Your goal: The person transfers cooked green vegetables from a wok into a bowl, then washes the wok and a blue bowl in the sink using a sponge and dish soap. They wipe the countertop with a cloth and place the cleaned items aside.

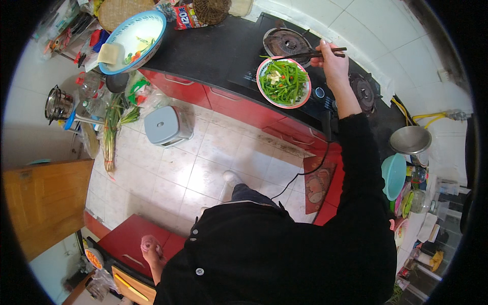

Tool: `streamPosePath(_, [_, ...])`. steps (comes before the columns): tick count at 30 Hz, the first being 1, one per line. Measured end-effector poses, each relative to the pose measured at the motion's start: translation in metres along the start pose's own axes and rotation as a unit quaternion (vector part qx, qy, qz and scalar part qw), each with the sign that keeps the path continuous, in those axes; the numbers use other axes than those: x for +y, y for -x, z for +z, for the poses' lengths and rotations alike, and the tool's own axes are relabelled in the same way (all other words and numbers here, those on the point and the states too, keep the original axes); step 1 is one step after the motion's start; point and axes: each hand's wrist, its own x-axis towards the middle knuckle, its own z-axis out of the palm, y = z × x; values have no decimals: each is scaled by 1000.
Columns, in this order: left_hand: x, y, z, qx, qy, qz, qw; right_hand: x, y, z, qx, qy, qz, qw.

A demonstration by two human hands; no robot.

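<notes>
My right hand point(332, 63) holds a pair of dark chopsticks point(297, 55) over the stove, their tips at the upper rim of a pink-rimmed bowl point(308, 93). The bowl holds cut green vegetable stalks point(284, 89) with small red pieces and pale slices on them. It sits at the front of the black gas stove point(244, 72), below the left burner point(288, 42). My left hand point(153, 256), low at the left near a red cabinet, is closed around a bunched pink cloth point(150, 243).
A blue-rimmed basin point(133, 42) stands on the counter at the left. A grey stool point(162, 126) and green onions point(110, 133) are on the tiled floor. A metal bowl point(410, 140) and a turquoise basin point(394, 177) lie right. A yellow knife point(129, 286) rests on a cutting board point(119, 271).
</notes>
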Motion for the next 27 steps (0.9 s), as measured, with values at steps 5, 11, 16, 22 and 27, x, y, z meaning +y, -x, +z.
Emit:
streamPosePath(5, [-2,13,-11,10,-101,-21,995,5,-1,9,-48,66,38,996])
streamPosePath(11, [-25,10,-35,-14,-70,-58,996,-9,-6,2,-96,115,-76,986])
streamPosePath(16, [-50,-17,-48,22,-160,-57,985,-11,5,5,-137,120,-14,983])
streamPosePath(22, [-50,-17,-37,27,-159,-24,987,-24,62,-46,102,-11,-2,995])
streamPosePath(27, [-38,-12,-29,-4,-97,-30,995,18,105,-91,180,-99,19,978])
